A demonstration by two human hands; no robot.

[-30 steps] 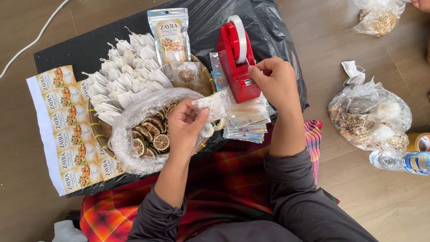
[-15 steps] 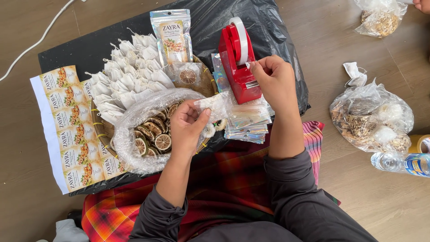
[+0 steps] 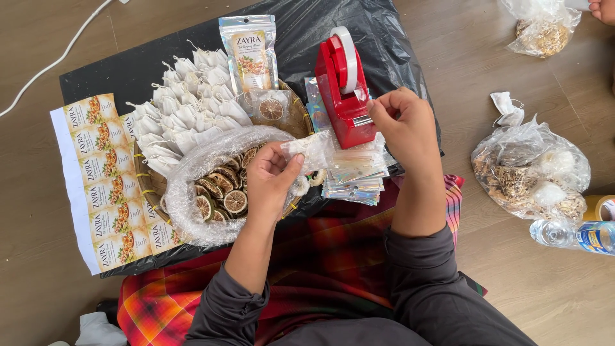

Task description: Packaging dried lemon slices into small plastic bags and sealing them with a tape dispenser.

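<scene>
Two hands at work over a black-covered board, one on a small clear packet, one at a tape dispenser.

Left hand (image 3: 269,176): thumb and fingers pinch one end of the small clear packet (image 3: 311,148), held just above a stack of shiny sachets (image 3: 355,176). Right hand (image 3: 407,122): fingertips pressed together at the cutting edge of the red tape dispenser (image 3: 343,90); whether tape sits between them, cannot tell. Just left of the left hand, a plastic bag of dried citrus slices (image 3: 218,192). Beyond it, white drawstring pouches (image 3: 186,109), then a sheet of printed labels (image 3: 106,173). Far right on the floor, a bag of dried bits (image 3: 528,170).
</scene>
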